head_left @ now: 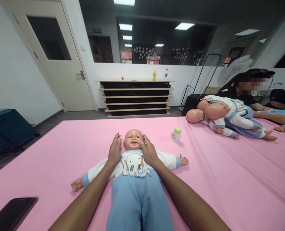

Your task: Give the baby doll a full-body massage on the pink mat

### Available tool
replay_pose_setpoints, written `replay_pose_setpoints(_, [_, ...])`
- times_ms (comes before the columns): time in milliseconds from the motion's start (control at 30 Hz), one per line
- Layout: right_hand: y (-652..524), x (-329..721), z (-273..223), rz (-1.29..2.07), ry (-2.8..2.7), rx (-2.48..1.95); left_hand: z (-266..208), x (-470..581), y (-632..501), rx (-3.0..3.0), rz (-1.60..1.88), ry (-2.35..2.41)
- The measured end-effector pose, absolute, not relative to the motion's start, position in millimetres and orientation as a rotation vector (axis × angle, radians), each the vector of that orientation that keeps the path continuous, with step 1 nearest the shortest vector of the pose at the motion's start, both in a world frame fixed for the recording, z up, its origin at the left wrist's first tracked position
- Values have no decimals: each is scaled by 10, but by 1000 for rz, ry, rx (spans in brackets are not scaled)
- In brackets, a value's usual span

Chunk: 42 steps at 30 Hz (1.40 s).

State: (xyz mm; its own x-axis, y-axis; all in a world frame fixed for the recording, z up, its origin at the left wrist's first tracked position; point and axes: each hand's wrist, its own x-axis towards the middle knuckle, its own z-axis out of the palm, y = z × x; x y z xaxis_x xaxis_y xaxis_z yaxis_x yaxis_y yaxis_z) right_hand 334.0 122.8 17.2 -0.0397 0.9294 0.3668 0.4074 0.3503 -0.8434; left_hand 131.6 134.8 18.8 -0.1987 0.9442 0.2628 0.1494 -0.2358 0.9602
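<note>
Both hands were set apart by about the breadth of a head, fingers extended and gripping nothing: the left hand (114,150) stood just beside the head of a smooth plastic baby doll (138,184) in a white elephant-front top and blue fleece trousers, while the right hand (150,151) seemed to touch its cheek. The doll lay face up along the middle of the pink-covered tabletop (48,154), legs toward the near edge, arms spread; that pose probably left its head within easy reach and kept its arms out of the way. At near left lay a flat black phone (13,211), well clear of the doll. Farther off, right of the head, a small white bottle with a green cap (176,134) stood within likely reach. Bare pink cover stretched left of the doll and beyond its head to the far edge, giving room to move; at far right, a pile of similarly dressed plastic dolls (231,112) and a black-clad person (237,96) limited it. Past that edge stood a low, slatted black-and-pale-wood stack (135,96).
</note>
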Motion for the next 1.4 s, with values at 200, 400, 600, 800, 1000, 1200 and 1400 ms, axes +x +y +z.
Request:
replay_pose_setpoints(200, [1142,3587,301,525,-1578,-1222,814,1382,1183,1121,1756,1254])
replay_pose_setpoints(400, [1187,4376,480,114,-1612,-1366,1381,2550,1234,615,1347,754])
replay_pose_setpoints(600, [1580,5304,442,-259,-1763,-1558,1091,3745,1539,336,926,769])
replay_pose_setpoints(800, [1781,5631,304,-211,-2090,-1639,716,4114,1826,229,927,682])
replay_pose_setpoints(1000, [1752,5625,254,-198,-2145,-1714,525,4077,1895,247,926,553])
replay_pose_setpoints(1200, [1320,5111,578,-78,-2002,-1513,759,3967,1825,286,955,524])
replay_pose_setpoints(1400, [287,4047,825,348,-2074,-1239,1033,3365,1280,412,960,514])
